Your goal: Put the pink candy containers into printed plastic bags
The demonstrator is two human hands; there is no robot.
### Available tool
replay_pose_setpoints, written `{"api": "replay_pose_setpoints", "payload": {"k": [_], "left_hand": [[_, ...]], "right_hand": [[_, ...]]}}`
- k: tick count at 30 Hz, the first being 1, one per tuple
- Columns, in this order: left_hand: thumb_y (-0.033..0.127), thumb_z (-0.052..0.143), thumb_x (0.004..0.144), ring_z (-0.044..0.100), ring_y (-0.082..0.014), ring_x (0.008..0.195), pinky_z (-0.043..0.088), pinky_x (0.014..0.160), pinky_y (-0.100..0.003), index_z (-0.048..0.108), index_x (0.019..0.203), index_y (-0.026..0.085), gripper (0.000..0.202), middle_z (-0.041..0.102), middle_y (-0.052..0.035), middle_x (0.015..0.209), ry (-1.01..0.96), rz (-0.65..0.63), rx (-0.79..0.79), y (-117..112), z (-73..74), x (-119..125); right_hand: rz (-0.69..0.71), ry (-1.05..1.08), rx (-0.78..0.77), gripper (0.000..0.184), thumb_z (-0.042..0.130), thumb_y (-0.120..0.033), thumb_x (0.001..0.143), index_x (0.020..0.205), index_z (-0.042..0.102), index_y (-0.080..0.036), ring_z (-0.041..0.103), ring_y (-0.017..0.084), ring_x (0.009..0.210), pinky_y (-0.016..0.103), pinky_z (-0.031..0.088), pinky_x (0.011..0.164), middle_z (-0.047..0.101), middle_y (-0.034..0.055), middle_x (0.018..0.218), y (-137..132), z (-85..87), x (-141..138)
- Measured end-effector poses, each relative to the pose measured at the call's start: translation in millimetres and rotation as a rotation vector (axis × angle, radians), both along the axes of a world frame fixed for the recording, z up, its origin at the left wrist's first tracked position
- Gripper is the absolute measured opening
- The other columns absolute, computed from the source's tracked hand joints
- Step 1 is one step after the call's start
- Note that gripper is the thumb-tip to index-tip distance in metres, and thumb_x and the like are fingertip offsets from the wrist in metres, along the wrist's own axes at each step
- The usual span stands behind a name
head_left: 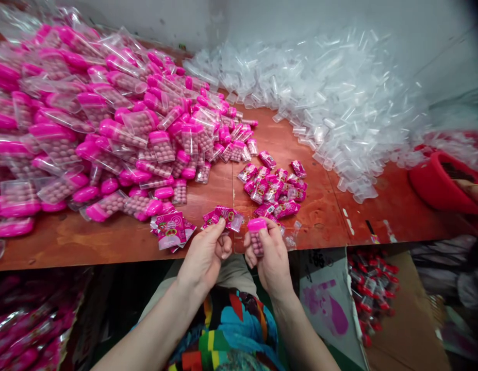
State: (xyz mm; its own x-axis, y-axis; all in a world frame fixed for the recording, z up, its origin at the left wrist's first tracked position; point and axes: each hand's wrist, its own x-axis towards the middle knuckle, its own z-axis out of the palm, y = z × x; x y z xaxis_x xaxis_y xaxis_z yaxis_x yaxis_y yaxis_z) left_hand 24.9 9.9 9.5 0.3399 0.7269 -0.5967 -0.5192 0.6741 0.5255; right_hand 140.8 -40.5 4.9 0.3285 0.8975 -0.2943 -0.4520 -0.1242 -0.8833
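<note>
My right hand [272, 252] grips a small clear candy box [257, 236] with a pink cap and pink round candies inside, cap upward. My left hand [205, 252] is closed, thumb against curled fingers. Its thumb tip overlaps some pink printed sleeves [233, 219] at the table edge; whether it pinches one cannot be made out. Left of that hand lies a stack of pink printed sleeves [171, 230]. Just beyond my right hand is a small heap of candy boxes wrapped in printed sleeves [275, 186].
A big pile of pink-capped candy boxes [118, 129] covers the table's left. Clear empty plastic containers [331, 103] are heaped at the back right. A red tub [440, 180], with part of another person's hand [471, 190], is at far right. Below stands a carton of red-capped items [372, 288].
</note>
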Motion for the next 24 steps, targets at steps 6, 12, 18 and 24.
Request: {"api": "replay_pose_setpoints", "payload": {"k": [6, 12, 18, 24], "left_hand": [[0.039, 0.075, 0.073, 0.042, -0.0067, 0.039, 0.027, 0.038, -0.018, 0.051, 0.065, 0.017, 0.034, 0.049, 0.0037, 0.043, 0.005, -0.013, -0.022, -3, -3.6, 3], [0.041, 0.077, 0.071, 0.043, -0.0073, 0.039, 0.028, 0.038, -0.018, 0.053, 0.065, 0.016, 0.035, 0.05, 0.0033, 0.043, 0.016, -0.006, -0.028, -4, -3.0, 3], [0.038, 0.076, 0.072, 0.042, -0.0068, 0.039, 0.027, 0.038, -0.017, 0.055, 0.066, 0.015, 0.032, 0.05, 0.0035, 0.042, 0.024, -0.023, -0.021, -2, -2.7, 3], [0.039, 0.074, 0.074, 0.041, -0.0064, 0.038, 0.028, 0.038, -0.018, 0.055, 0.066, 0.016, 0.031, 0.05, 0.0032, 0.042, 0.043, -0.025, -0.016, -1, -5.7, -1]], "right_hand": [[0.0, -0.173, -0.02, 0.025, 0.054, -0.04, 0.093, 0.109, 0.047, -0.023, 0.049, 0.008, 0.052, 0.017, 0.036, 0.045, 0.058, -0.004, 0.066, -3, -3.5, -7], [-0.012, -0.295, -0.002, 0.028, 0.053, -0.039, 0.093, 0.114, 0.047, -0.022, 0.058, 0.012, 0.061, 0.025, 0.045, 0.057, 0.061, -0.0022, 0.072, -8, -10.8, -8], [0.022, -0.348, -0.002, 0.025, 0.055, -0.036, 0.092, 0.113, 0.051, -0.022, 0.061, 0.013, 0.065, 0.027, 0.048, 0.063, 0.064, -0.0001, 0.077, -10, -13.3, -7], [-0.03, -0.301, -0.016, 0.027, 0.054, -0.038, 0.093, 0.114, 0.049, -0.022, 0.061, 0.014, 0.065, 0.027, 0.048, 0.062, 0.063, -0.0013, 0.073, -8, -13.7, -9]]}}
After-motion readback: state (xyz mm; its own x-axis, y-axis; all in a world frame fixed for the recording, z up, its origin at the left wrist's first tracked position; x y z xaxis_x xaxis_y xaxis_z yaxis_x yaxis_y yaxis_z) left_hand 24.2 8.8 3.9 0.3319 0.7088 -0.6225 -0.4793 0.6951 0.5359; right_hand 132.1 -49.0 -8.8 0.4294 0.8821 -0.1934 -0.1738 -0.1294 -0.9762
